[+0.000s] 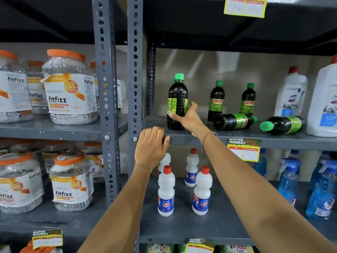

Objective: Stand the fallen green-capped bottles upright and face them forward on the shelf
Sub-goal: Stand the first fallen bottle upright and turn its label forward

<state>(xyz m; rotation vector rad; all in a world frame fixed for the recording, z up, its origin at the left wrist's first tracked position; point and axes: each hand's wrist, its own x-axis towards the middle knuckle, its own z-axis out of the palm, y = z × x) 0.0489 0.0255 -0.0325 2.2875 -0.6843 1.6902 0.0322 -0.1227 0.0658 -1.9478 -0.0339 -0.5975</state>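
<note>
Turning the leftmost green-capped bottle [177,103] on the middle shelf [237,138], already upright near the left post, with the right hand [187,118] wrapped around its lower body, thumb across the front and fingers behind, clamped on the plastic. Showing the seam and fine print of the label toward the aisle rather than the brand name, so probably mid-way through the facing step for this one. Resting the left hand [151,145] on the shelf's front lip just below and left of that bottle, fingers curled over the edge, gripping no bottle. Standing farther back and to the right, two more upright bottles [217,101] [248,99] with "SUNNY" labels facing out, apparently done. Lying on their sides still, two fallen ones: one [235,121] in front of those two with its cap pointing right, the other [282,125] just beside the big white jug [322,101] with its cap pointing left toward the front. Judging the task roughly half finished. Calling next for a twist about the upright axis until the brand name looks forward, then a release and a reach right to the nearer fallen bottle; gripping that one around the body, tipping it up without knocking the two standing close behind, then repeating for the last, close against the jug.
</note>
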